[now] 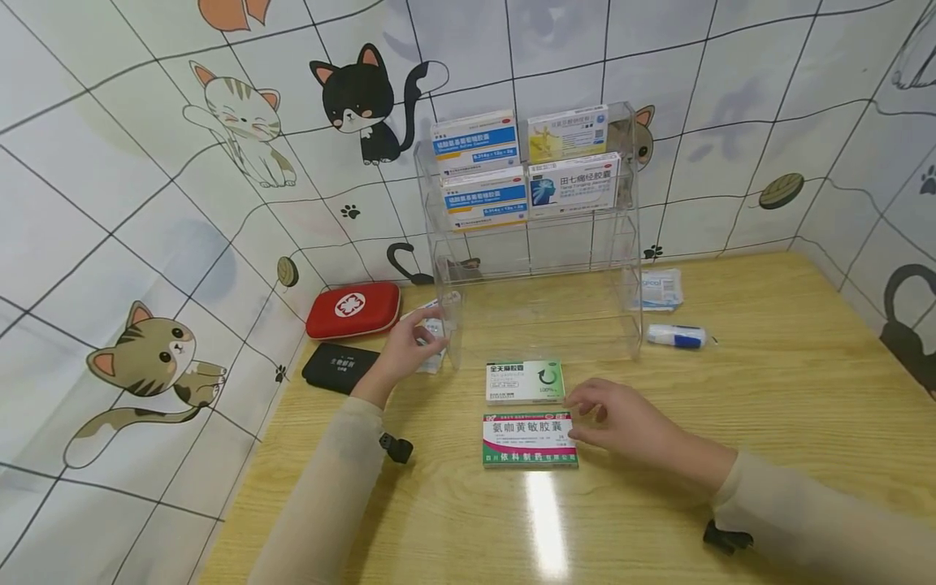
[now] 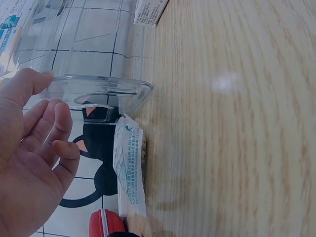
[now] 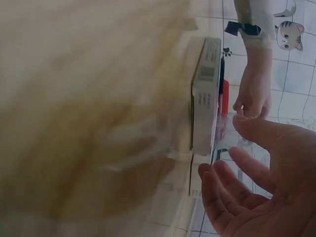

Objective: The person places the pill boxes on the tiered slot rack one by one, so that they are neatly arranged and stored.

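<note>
My left hand is at the left side of a clear acrylic display rack, fingers loosely bent. In the left wrist view its thumb tip overlaps the rack's side edge, with a gap between thumb and fingers. On the table in front of the rack lie a green-and-white medicine box and, nearer me, a medicine box with a magenta and green band. Beside their right ends is my right hand, fingers relaxed and parted, fingertips right at the box edges. Nothing shows between its fingers in the right wrist view.
Two blue-and-white boxes, a yellow-and-white box and a white-and-blue box stand on the rack's upper tiers. Left are a red case, black pouch and white packet; right, a wrapped packet and white-and-blue tube.
</note>
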